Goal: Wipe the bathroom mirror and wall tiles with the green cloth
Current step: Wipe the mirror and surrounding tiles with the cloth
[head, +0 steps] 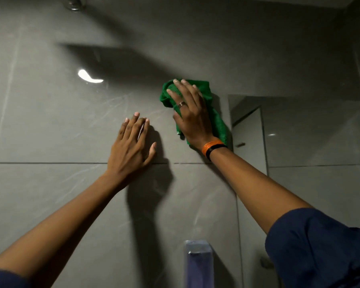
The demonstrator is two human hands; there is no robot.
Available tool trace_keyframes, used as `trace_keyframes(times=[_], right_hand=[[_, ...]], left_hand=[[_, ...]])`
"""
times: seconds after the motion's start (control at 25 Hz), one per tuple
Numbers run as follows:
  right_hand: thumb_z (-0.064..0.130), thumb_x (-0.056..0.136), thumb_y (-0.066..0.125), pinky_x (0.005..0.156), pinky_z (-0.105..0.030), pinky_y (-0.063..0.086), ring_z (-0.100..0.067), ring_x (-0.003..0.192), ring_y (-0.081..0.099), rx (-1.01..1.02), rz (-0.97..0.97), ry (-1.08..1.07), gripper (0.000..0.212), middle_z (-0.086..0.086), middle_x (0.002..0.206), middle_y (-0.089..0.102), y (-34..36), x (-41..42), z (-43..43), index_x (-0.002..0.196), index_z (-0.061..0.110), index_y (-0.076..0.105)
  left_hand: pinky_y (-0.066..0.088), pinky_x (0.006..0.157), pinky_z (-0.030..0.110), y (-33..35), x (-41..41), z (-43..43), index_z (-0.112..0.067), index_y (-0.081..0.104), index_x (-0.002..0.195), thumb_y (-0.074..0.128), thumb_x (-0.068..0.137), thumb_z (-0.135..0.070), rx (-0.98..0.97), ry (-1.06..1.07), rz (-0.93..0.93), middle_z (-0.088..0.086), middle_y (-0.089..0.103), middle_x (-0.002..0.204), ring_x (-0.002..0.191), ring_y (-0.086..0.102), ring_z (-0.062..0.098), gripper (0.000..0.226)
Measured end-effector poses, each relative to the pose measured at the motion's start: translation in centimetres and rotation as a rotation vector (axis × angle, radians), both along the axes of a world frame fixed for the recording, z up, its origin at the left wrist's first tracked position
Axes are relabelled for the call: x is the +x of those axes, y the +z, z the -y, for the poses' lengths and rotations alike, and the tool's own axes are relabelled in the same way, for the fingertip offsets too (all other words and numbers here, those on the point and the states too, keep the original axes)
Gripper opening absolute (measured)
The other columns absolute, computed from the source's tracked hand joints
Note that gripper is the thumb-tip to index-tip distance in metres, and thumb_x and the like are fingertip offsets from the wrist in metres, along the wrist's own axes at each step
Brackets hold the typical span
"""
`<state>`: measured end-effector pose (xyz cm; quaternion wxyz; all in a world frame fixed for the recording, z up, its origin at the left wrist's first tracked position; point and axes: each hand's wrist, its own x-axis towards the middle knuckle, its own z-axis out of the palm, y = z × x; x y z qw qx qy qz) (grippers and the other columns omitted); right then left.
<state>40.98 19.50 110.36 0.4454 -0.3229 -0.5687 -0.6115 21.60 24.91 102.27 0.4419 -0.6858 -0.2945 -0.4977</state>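
grey wall tiles [50, 125] fill most of the view, glossy, with a horizontal grout line running across at about mid-height and faint streaks on the surface; a bright light reflection sits on the upper left part of the tiles; at the right edge of the wall the mirror [312, 132] begins, its left edge and top corner just right of the cloth, reflecting a door and more tile; the green cloth [214, 121] lies bunched against the tile above the grout line, just beside the mirror's upper left corner; the right hand [190, 114] is flat on top of it, fingers spread and pointing up, pressing it to the wall, cloth showing above the fingertips and below right of the palm; a ring is on one finger and an orange and black band [213, 149] on the wrist; the left hand [132, 145] rests bare on the tile, open with fingers together, left of and lower than the cloth, not touching it; a blurred bluish object [199, 265] stands at the bottom edge.
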Motion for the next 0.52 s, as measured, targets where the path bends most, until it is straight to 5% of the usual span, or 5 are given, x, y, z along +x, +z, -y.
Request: trace_keyframes(times=[0.2, 0.52], right_hand=[[0.022, 0.09, 0.056, 0.12, -0.07, 0.023, -0.035, 0.154, 0.028, -0.141, -0.075, -0.271, 0.062, -0.009, 0.166, 0.034, -5.3, -4.0, -1.0, 0.151, 0.032, 0.045], [0.002, 0.09, 0.051, 0.093, -0.05, 0.048, -0.038, 0.139, 0.049, -0.182, -0.234, -0.287, 0.064, -0.012, 0.159, 0.045, -12.6, -10.8, 0.4, 0.148, 0.029, 0.05]], left_hand=[[0.023, 0.126, 0.054, -3.4, -5.7, 0.6, 0.008, 0.039, 0.15, 0.033, 0.102, -0.041, -0.019, 0.071, -0.048, 0.028, 0.044, 0.154, 0.152, 0.03, 0.04, 0.069], [0.016, 0.128, 0.051, -10.5, -12.9, 0.2, 0.006, 0.034, 0.153, 0.031, 0.103, -0.043, -0.166, 0.008, -0.05, 0.026, 0.038, 0.159, 0.155, 0.023, 0.037, 0.07]])
